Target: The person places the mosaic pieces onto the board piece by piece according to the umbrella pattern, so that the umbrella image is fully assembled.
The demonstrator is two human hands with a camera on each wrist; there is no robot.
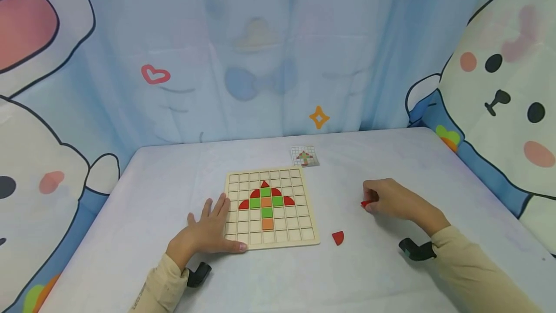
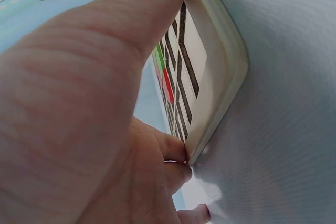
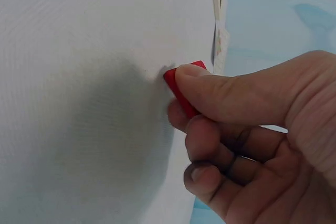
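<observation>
A wooden grid board [image 1: 295,234] lies flat on the table, with red, green and orange tiles set in its cells. My left hand [image 1: 208,233] rests against its left side, fingers spread and fairly straight, the thumb at the near edge. In the left wrist view, the thumb and fingers touch the board's rim [image 2: 231,69]. Off to the right of the board, my right hand [image 1: 393,199] pinches a small red tile [image 3: 178,92] between thumb and fingers; its full shape is partly hidden. Another red tile, a quarter circle [image 1: 338,237], lies on the cloth between board and right hand.
A small card [image 1: 305,156] printed with a gridded tile figure lies just behind the board. White cloth [image 1: 356,284] covers the table. A blue curtain [image 1: 269,86] with cartoon prints hangs at the back and sides.
</observation>
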